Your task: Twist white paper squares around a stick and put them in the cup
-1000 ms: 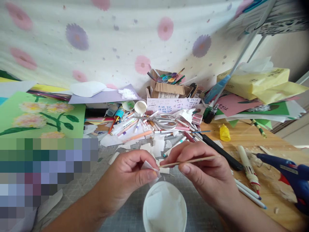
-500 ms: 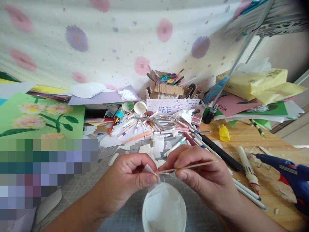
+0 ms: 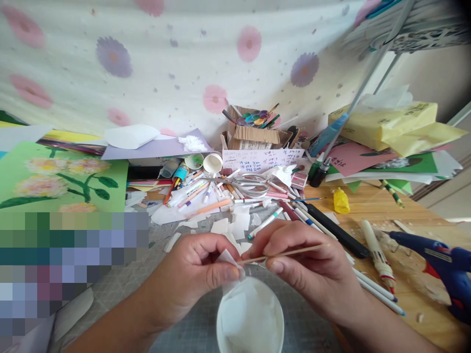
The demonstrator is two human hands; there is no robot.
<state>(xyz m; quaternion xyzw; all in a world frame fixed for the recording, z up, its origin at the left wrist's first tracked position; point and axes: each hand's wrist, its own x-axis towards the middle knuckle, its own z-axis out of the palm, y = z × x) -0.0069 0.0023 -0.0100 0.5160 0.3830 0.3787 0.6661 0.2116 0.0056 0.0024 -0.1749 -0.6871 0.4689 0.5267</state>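
My left hand [image 3: 200,267] pinches a small piece of white paper [image 3: 228,257] between thumb and fingers. In my right hand [image 3: 305,267] is a thin wooden stick [image 3: 290,253], held between thumb and fingers, its left tip against the paper or just beside it. Right below both hands stands a white cup [image 3: 250,318] with pale material inside; the lower end of the paper is close to its rim.
A grey cutting mat [image 3: 121,274] lies under the hands. Behind are paper scraps, many markers, scissors [image 3: 250,185] and a cardboard box [image 3: 253,135]. On the right are a blue glue gun [image 3: 434,255], a black bar [image 3: 336,233] and a yellow bottle [image 3: 341,201].
The camera view has shifted very slightly. Both hands keep their grips, and the stick's tip has barely moved against the paper.
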